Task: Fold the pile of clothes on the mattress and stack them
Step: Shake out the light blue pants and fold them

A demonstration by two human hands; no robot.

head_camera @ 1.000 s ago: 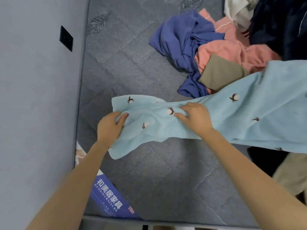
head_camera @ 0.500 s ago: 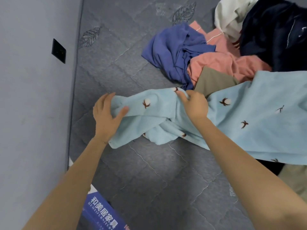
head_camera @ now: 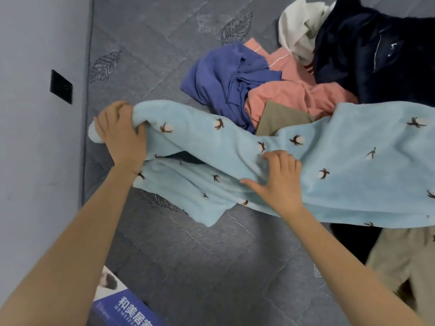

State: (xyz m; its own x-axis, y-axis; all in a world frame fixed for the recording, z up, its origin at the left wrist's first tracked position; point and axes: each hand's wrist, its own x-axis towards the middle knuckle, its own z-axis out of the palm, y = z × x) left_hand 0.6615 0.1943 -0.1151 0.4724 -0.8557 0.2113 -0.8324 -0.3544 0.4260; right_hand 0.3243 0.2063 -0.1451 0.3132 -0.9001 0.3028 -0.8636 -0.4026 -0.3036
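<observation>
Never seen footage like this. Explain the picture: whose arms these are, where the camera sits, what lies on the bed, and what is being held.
No machine: these are a person's bare arms, filmed by one wide-angle camera worn on the head, looking down. The grey mattress carries a loose pile of clothes in blue, pink, white and dark navy. Across the front stretches a light blue cloth with small flower marks. The left hand has a grip on one end. The right hand rests on its middle, fingers bent; whether it pinches the fabric is unclear.
</observation>
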